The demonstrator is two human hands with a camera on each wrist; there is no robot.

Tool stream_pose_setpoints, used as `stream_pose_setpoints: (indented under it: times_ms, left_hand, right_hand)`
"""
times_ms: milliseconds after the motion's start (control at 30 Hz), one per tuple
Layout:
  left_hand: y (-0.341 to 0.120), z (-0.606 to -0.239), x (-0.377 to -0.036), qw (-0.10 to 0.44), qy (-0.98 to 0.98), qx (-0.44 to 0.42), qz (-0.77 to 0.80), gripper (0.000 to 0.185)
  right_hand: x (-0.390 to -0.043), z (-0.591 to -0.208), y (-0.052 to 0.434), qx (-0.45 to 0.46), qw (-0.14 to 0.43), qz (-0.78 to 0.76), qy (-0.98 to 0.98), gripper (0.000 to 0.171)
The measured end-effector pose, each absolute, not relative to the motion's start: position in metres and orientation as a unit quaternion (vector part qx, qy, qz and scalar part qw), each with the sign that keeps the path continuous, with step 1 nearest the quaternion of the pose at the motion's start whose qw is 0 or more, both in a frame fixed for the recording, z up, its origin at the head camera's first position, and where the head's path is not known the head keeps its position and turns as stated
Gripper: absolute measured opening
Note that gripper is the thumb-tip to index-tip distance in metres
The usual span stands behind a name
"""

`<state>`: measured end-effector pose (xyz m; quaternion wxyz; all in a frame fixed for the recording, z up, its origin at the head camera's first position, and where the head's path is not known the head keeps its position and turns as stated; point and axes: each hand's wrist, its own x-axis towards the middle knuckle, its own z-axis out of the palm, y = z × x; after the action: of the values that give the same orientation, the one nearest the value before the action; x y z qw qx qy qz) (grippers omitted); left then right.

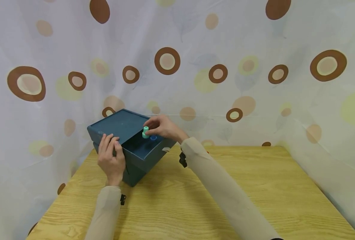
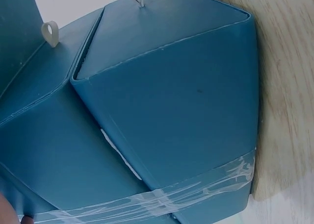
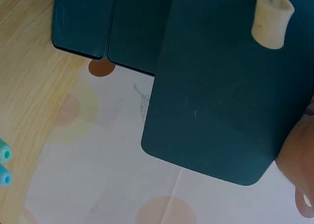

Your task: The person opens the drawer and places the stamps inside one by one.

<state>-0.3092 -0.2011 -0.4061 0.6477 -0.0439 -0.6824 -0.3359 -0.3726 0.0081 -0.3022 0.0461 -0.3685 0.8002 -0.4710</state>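
Observation:
A dark blue drawer box (image 1: 120, 125) stands at an angle on the table, its top drawer (image 1: 153, 155) pulled partly out. My right hand (image 1: 165, 128) pinches a mint-green stepped peg (image 1: 145, 132) between thumb and fingers over the drawer's opening. Beside it, inside the drawer, is a small blue piece (image 1: 153, 137). My left hand (image 1: 111, 160) rests against the near side of the box, fingertips up at the top edge. In the right wrist view, the drawer front (image 3: 211, 116) with its pale pull tab (image 3: 273, 18) covers most of the hand.
The box's lower drawers (image 2: 171, 106) carry loop pulls (image 2: 50, 34), and clear tape (image 2: 196, 189) runs around the side. Mint and light-blue pieces (image 3: 4, 153) lie on the wooden table (image 1: 240, 186). A patterned curtain (image 1: 189, 40) hangs behind and at both sides.

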Motion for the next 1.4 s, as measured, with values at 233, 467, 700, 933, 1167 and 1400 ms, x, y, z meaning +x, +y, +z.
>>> stream_pose_setpoints:
  times_ms: [233,467,700,933,1167,1400]
  left_hand:
    - [-0.2015,-0.4055,-0.3081,0.651,-0.679,-0.037,-0.337,0.030]
    - [-0.2013,-0.4046,-0.3082,0.655,-0.674,-0.044,-0.340,0.030]
    - [-0.2013,-0.4009,-0.3090,0.653,-0.676,-0.044,-0.339,0.030]
    - [-0.2018,-0.4014,-0.3098,0.653,-0.675,-0.041,-0.341,0.030]
    - [-0.2018,-0.4051,-0.3096,0.655,-0.675,-0.046,-0.337,0.031]
    - [-0.2009,-0.4069,-0.3107,0.657,-0.673,-0.050,-0.336,0.030]
  right_hand:
    - [-0.3743,-0.3029,0.0063,-0.355,0.055,-0.467,0.808,0.029]
    - [-0.3710,-0.2990,0.0043,-0.347,0.062,-0.443,0.824,0.031]
    - [-0.3715,-0.2962,0.0033,-0.340,0.056,-0.432,0.833,0.032]
    - [-0.3739,-0.2955,0.0038,-0.341,0.054,-0.429,0.835,0.036]
    - [-0.3732,-0.2985,0.0054,-0.344,0.047,-0.440,0.828,0.034]
    - [-0.3730,-0.3002,0.0084,-0.341,0.036,-0.481,0.807,0.027]
